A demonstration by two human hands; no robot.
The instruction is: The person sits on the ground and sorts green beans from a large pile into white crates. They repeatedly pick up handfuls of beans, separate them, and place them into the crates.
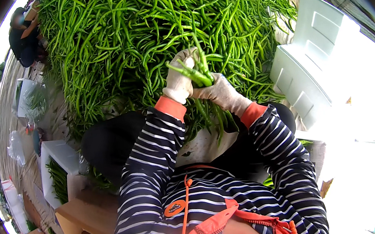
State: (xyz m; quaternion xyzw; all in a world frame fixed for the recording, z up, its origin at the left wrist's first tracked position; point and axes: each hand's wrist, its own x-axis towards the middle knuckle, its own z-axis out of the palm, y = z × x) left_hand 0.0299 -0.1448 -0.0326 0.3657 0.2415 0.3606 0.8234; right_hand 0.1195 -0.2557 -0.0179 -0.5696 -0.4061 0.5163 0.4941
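Observation:
My right hand point(220, 94), in a pale knit glove, is closed around a bunch of long green chili peppers point(200, 76). Their upper ends stick out above the fist, and several more peppers point(219, 120) hang below it. Close beside it is my left hand point(179, 78), gloved too, with its fingers curled behind the top of the bunch. Peppers cross in front of those fingertips, so whether they grip one is hidden. Both hands are above the near edge of a large heap of green chili peppers point(149, 27).
White foam boxes point(300, 85) stand at the right, one lid-like panel point(318, 29) upright. On the left are a foam box point(59, 149) with peppers, a clear bag point(15, 147) and an open cardboard box point(87, 215). Another person point(24, 40) crouches at the far left.

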